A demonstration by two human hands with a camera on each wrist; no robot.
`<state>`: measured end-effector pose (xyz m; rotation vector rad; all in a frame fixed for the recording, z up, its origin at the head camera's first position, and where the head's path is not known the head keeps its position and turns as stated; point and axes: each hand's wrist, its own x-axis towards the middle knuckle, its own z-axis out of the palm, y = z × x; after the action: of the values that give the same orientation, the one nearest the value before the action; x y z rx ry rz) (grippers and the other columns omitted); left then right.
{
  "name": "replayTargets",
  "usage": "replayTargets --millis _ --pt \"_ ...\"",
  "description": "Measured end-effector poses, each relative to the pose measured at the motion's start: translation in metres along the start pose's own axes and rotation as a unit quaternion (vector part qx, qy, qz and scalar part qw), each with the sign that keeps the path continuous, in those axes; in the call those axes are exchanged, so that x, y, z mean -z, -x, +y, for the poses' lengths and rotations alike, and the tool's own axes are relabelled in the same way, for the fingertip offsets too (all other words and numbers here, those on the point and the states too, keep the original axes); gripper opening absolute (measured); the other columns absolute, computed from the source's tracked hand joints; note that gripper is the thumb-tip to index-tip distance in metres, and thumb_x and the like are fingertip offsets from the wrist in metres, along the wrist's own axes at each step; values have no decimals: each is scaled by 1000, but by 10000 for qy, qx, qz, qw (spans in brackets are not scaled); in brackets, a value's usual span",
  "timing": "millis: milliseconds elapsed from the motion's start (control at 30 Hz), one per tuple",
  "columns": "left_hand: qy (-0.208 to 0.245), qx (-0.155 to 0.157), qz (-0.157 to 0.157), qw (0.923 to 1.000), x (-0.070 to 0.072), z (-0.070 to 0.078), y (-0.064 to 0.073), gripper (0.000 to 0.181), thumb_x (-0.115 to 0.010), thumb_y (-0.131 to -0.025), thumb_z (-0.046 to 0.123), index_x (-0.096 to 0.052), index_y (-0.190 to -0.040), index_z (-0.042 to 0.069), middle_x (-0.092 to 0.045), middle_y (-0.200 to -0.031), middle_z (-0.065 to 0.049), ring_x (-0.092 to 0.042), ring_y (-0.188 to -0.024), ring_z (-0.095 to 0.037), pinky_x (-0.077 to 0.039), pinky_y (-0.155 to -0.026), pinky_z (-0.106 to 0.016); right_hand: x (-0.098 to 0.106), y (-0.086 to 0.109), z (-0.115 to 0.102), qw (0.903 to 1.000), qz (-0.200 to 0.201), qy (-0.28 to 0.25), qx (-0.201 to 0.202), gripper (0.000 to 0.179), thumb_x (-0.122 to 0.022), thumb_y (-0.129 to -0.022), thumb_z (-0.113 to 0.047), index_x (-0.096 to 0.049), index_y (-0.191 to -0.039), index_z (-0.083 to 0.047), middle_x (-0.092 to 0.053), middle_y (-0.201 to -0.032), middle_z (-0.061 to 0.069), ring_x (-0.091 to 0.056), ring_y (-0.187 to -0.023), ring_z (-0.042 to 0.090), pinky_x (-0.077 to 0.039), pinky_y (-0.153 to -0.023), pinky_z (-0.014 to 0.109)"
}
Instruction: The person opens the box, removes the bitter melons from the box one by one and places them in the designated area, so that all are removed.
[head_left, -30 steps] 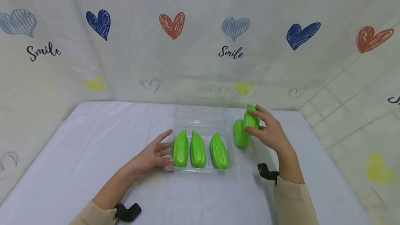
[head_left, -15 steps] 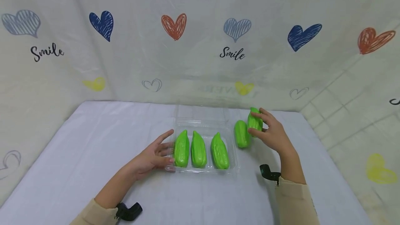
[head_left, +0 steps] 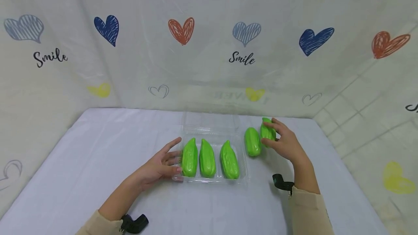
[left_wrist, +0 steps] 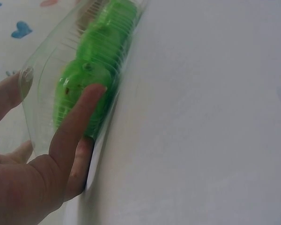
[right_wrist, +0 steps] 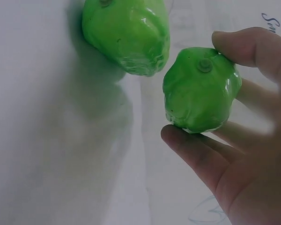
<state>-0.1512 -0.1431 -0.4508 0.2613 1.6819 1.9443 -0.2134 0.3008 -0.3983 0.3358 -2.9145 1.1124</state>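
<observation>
My right hand (head_left: pixel 283 140) holds a shiny green gourd (right_wrist: pixel 201 91) between thumb and fingers, beside another gourd (head_left: pixel 253 141) to the right of the box. In the right wrist view the held gourd shows its stem end, with the thumb at one side and the fingertips at the other. My left hand (head_left: pixel 160 166) rests against the left wall of a clear plastic box (head_left: pixel 213 180), fingers spread and fairly straight. Three gourds lie in the box with their pointed ends toward the back: left (head_left: pixel 189 157), middle (head_left: pixel 207 158) and right (head_left: pixel 229 160). A wider gap separates the middle and right ones.
The box's clear lid (head_left: pixel 210 122) stands raised at the back. A white cloth (head_left: pixel 209 209) covers the table. Behind it hangs a pale curtain (head_left: pixel 209 71) printed with hearts. A black wrist mount (head_left: pixel 282 183) sticks out from the right sleeve, another (head_left: pixel 134 223) from the left.
My right hand has moved a little right and down with its gourd, which now sits beside the loose one instead of overlapping it. The left hand keeps its place at the box.
</observation>
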Motion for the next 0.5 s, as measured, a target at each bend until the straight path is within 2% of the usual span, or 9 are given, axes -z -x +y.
replayTargets --millis 300,500 --pt "143 7 -1 9999 0 -1 0 102 -73 -87 1 -11 -160 33 -13 -163 -22 -23 -147 -46 -55 -93 -52 -2 1 4 9997 -178 87 -174 66 -72 -92 -29 -45 -149 -9 -20 -163 20 -31 -139 56 -42 -104 63" --pt "73 20 28 10000 0 -1 -1 100 -74 -87 3 -13 -160 34 -15 -162 -22 -23 -147 -46 -55 -93 -51 -2 0 11 9994 -182 142 -254 66 -72 -91 -30 -47 -148 -9 -21 -163 20 -32 -139 55 -39 -106 64"
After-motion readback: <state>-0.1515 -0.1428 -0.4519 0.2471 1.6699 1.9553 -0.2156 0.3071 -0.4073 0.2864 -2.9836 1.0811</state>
